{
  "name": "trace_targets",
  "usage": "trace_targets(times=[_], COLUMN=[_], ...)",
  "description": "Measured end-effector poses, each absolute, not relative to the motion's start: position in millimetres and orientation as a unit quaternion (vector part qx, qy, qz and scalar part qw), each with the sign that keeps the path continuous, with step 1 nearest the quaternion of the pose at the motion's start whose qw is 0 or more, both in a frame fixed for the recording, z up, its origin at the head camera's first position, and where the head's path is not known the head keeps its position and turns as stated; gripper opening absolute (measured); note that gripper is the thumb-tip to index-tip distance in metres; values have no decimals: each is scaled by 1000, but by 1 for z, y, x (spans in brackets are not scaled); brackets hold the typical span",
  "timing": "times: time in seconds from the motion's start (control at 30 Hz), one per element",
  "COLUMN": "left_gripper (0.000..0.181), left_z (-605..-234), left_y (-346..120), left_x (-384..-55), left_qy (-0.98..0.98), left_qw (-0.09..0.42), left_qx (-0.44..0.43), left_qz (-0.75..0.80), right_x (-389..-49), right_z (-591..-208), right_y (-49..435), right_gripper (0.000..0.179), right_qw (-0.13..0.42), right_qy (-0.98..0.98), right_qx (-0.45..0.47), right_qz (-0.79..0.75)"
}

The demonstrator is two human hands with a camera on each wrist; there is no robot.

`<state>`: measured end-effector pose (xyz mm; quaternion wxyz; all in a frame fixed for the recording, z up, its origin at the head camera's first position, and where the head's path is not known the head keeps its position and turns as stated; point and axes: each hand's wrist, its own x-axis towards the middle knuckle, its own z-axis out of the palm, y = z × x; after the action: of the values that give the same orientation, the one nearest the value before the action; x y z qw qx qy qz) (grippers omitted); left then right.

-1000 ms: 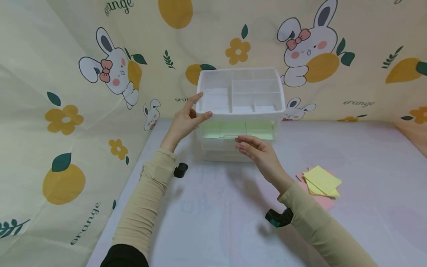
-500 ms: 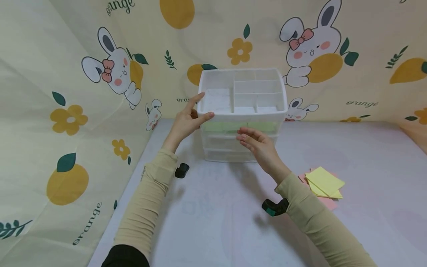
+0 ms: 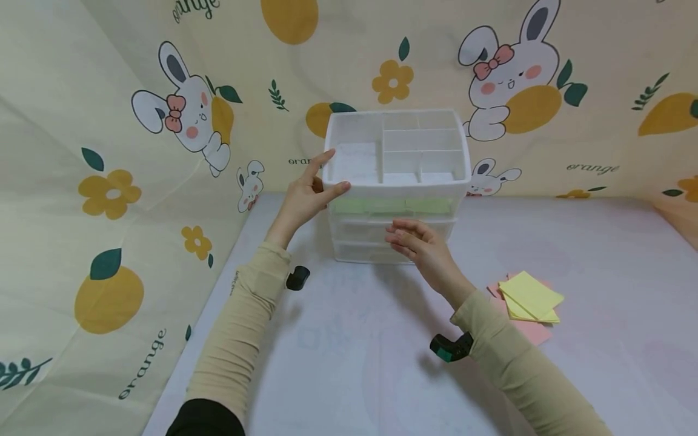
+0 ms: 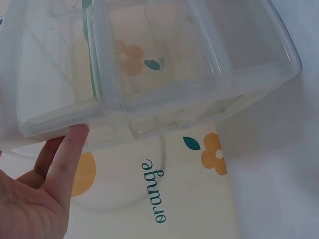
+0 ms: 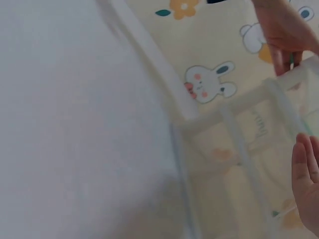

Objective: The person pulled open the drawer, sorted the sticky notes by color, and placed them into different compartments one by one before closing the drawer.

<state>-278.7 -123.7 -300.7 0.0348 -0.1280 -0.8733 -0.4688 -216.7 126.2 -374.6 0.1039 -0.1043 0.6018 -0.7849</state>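
We judge the drawers [image 3: 360, 232] closed; left hand [image 3: 300, 203] grips the box [image 3: 403, 189], right hand [image 3: 429, 253] hovers near, fingers [image 5: 300, 162] loosely bent and empty; next likely calls for letting go.

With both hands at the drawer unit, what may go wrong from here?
The drawer unit might slide or turn if pushed, since the left hand steadies only one front corner. The right sleeve looks close to the loose yellow papers, so a sweep could scatter them.
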Motion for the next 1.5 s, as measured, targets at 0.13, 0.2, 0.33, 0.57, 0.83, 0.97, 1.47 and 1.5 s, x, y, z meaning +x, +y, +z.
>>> trace_targets(times=[0.13,0.2,0.33,0.57,0.83,0.97,1.47,1.5], left_gripper=[68,68,68,68,68,68,68,68], left_z=[-300,-300,-300,-301,-300,-301,-304,-304], left_y=[-123,-123,-123,-123,-124,-124,-125,-125], left_x=[-277,-277,-277,-278,-277,-278,-281,-281], left_qy=[-874,-874,-874,-873,-874,-873,-871,-871], left_qw=[35,35,34,33,37,36,40,39], left_qx=[-129,-128,-126,-124,-127,-128,-134,-134], left_qz=[-467,-467,-469,-470,-469,-469,-471,-471], right_x=[-216,-217,-218,-219,-222,-221,-211,-209], right_z=[-386,-391,-398,-400,-399,-398,-396,-396], right_y=[128,128,128,127,124,125,129,130], right_gripper=[24,19,13,15,26,25,32,34], right_qw=[124,130,140,152,165,170,202,206], right_qy=[594,590,578,562,533,520,554,556], right_qx=[-77,-64,-40,-10,10,9,9,8], right_qz=[-791,-794,-803,-813,-830,-837,-808,-805])
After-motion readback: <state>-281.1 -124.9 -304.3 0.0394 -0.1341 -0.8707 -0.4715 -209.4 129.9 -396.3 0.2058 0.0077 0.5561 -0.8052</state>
